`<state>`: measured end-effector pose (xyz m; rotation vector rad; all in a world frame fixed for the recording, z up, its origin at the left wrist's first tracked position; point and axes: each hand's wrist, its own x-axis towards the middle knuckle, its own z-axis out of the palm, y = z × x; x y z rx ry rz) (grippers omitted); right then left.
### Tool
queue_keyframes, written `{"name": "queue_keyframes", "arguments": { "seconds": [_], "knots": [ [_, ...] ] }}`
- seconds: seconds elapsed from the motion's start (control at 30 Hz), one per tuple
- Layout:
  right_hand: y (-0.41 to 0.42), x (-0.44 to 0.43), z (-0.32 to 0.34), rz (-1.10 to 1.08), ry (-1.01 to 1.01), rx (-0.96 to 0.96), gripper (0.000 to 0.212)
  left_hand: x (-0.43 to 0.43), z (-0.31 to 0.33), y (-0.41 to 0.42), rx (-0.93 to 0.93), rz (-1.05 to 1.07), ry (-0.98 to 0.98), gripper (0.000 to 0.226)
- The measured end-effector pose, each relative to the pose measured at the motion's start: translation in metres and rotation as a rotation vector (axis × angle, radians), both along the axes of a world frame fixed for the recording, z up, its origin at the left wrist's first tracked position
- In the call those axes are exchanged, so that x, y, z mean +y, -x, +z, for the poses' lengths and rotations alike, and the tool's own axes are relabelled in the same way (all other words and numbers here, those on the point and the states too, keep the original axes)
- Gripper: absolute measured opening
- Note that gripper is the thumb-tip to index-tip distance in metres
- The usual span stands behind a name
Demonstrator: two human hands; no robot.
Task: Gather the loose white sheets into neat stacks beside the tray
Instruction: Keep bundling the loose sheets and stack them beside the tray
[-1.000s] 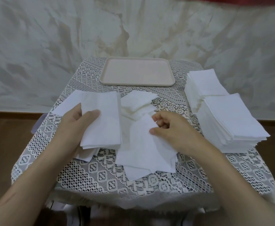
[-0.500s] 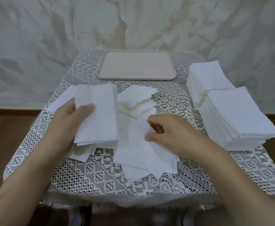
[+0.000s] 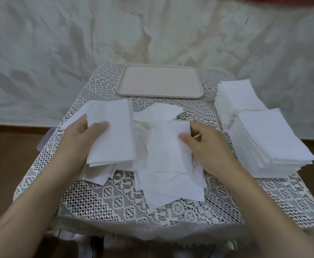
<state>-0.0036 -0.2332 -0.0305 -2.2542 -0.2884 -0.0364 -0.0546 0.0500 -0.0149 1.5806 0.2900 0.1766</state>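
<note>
— At twelve o'clock on the lace cloth [image 3: 115,202] we see the tray [image 3: 159,81], lying flat. Where are the sheets?

— Mostly at the centre. The loose sheets [image 3: 172,185] lie in a skewed, overlapping heap that runs toward six o'clock.

— And our hands?

— Apart, one on each side of that heap. Our left hand [image 3: 81,138], at nine o'clock, grips a gathered bundle [image 3: 115,135] with the thumb on top and its edges roughly squared. A few more sheets lie under it on the cloth. Our right hand [image 3: 208,146], at three o'clock of the heap, pinches the right edge of the top sheet [image 3: 167,146] between thumb and curled fingers.

— What do we have further right?

— Two tall piles between two and four o'clock: the far stack [image 3: 239,95] and the near stack [image 3: 271,138]. They touch, and the near one covers the far one's front corner.
</note>
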Motion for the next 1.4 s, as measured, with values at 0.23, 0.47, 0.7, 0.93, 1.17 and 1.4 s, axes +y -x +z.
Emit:
{"name": "queue_keyframes", "arguments": {
  "seconds": [0.23, 0.47, 0.7, 0.93, 1.17, 1.4],
  "knots": [
    [-0.008, 0.009, 0.001, 0.044, 0.089, 0.046, 0.027, -0.005, -0.002, -0.002, 0.004, -0.022, 0.025, 0.020],
    [-0.006, 0.021, 0.006, 0.017, 0.166, 0.071, 0.035, -0.002, -0.004, -0.002, 0.020, -0.030, 0.016, 0.017],
    [-0.008, 0.009, 0.002, -0.014, -0.041, 0.078, 0.011, -0.002, -0.002, -0.001, 0.016, -0.038, 0.009, 0.017],
    [-0.009, 0.009, 0.003, 0.063, -0.106, 0.203, 0.023, -0.008, 0.001, -0.003, 0.006, -0.053, 0.019, 0.017],
    [-0.014, 0.021, -0.001, 0.003, 0.021, 0.090, 0.014, -0.013, -0.002, -0.003, 0.018, -0.053, 0.014, 0.019],
    [-0.009, 0.019, 0.004, 0.030, 0.153, 0.108, 0.017, -0.011, -0.003, -0.002, 0.020, -0.055, 0.013, 0.019]
  ]
}}
